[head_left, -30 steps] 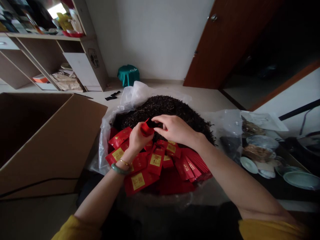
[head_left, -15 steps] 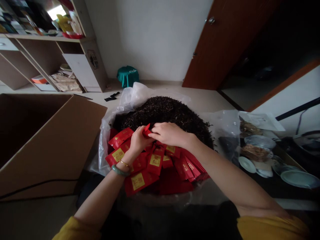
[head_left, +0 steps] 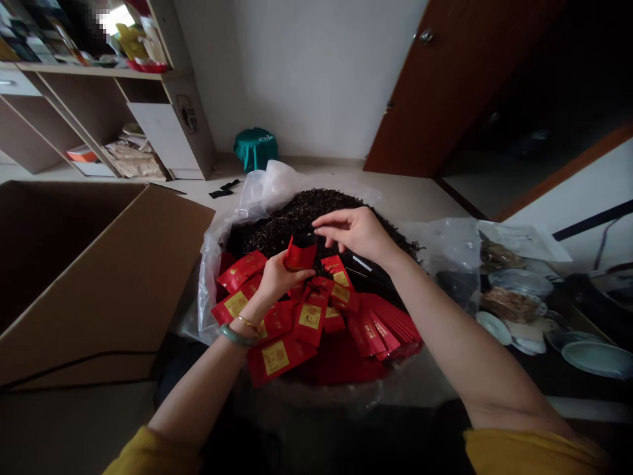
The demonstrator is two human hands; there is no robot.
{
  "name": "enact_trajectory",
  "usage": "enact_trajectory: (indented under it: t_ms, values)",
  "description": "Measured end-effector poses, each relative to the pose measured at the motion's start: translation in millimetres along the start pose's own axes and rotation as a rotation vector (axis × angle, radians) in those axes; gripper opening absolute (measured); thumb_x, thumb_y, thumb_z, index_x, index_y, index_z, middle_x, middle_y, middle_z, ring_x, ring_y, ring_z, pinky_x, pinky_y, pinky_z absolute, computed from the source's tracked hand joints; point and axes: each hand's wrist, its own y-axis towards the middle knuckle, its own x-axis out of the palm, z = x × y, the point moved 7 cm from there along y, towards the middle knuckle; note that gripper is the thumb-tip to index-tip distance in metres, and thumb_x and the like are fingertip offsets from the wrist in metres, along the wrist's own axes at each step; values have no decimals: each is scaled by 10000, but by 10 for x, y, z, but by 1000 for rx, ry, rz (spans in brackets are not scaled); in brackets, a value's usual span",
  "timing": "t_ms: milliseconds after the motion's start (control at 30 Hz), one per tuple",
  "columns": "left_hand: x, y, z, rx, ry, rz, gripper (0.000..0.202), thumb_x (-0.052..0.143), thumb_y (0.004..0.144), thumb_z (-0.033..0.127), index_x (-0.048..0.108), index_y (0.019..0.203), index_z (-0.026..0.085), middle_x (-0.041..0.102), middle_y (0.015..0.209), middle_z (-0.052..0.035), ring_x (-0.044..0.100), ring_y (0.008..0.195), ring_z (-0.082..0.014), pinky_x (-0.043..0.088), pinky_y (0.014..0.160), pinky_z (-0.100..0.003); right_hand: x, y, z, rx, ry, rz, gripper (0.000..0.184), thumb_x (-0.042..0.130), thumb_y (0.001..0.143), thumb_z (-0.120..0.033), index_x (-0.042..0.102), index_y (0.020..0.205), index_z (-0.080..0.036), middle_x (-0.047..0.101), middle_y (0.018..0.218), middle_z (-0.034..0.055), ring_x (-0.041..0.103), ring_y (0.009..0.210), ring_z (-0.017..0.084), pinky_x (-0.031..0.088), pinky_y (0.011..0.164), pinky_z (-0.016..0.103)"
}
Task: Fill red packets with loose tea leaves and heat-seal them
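Observation:
My left hand [head_left: 277,277] grips a small red packet [head_left: 302,256] upright, its top mouth spread apart and dark inside. Just right of that mouth is my right hand [head_left: 356,232], thumb and forefinger pinched together; whatever they hold is too small to make out. Behind both hands rises a heap of dark, dry tea leaves [head_left: 326,199] in a clear plastic bag [head_left: 210,284]. Several red packets with gold labels [head_left: 275,357] lie loosely below my left hand. A fanned stack of red packets [head_left: 390,330] lies under my right forearm.
A large cardboard box [head_left: 113,297] stands at the left. On the right, a dark table holds a clear tub [head_left: 517,293] and a pale dish [head_left: 598,358]. A green-covered bin [head_left: 256,149] is by the wall, near a shelf unit [head_left: 168,138] and a brown door [head_left: 445,86].
My right hand has let go of the packet's top and moved up and right. The packet's mouth now shows open in my left hand. A white strip has come into view below my right hand.

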Motion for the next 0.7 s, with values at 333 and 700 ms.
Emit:
enact_trajectory:
  t_ms: [333, 700]
  values:
    - [51, -43, -6, 53, 73, -44, 424, 842, 532, 384, 677, 831, 133, 693, 729, 3, 608, 648, -161, 499, 596, -247, 230, -22, -58, -21, -62, -130, 215, 660, 767, -143, 744, 961, -181, 747, 928, 31, 669, 750, 125, 520, 742, 241]
    - [59, -53, 2, 77, 107, -14, 395, 835, 535, 383, 639, 774, 136, 659, 713, 10, 558, 635, -139, 461, 579, -227, -46, -171, -192, -235, -259, 187, 181, 645, 823, -276, 729, 955, -185, 677, 1010, 78, 590, 956, 209, 483, 871, 366]
